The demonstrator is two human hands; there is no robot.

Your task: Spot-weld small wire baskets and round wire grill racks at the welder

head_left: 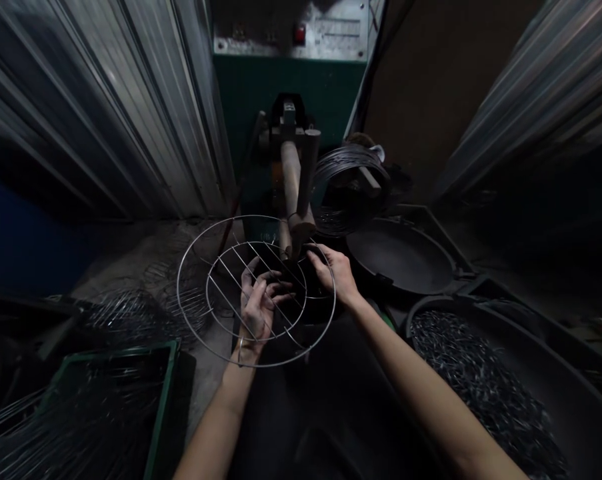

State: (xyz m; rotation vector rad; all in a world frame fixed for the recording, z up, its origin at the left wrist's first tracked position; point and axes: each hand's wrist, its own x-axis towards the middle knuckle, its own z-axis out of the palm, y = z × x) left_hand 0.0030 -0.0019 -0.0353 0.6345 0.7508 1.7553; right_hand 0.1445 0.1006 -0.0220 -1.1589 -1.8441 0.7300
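Head view: a round wire rack point(231, 304) is by the machine's arms point(291, 177). The left hand point(258, 308) is half open, fingers curled among its bars; the right hand point(337, 270) bends inward at its rim, grip unclear. Panel point(275, 45) markings beside a red switch point(299, 35) are unreadable.

A single camera on the person's head looks forward and down over their own arms, so the left forearm point(221, 420) and right forearm point(411, 373) run away from the lens. The left hand point(257, 307) and right hand point(338, 272) sit near, at arm's reach; the green machine point(291, 77) stands farther off, faced nearly straight on. The view is wide, taking in corrugated sheets point(131, 100) on both sides, the floor point(201, 373), and, seen from above, a green crate point(163, 400) to the left and a dark pan point(531, 360) to the right.
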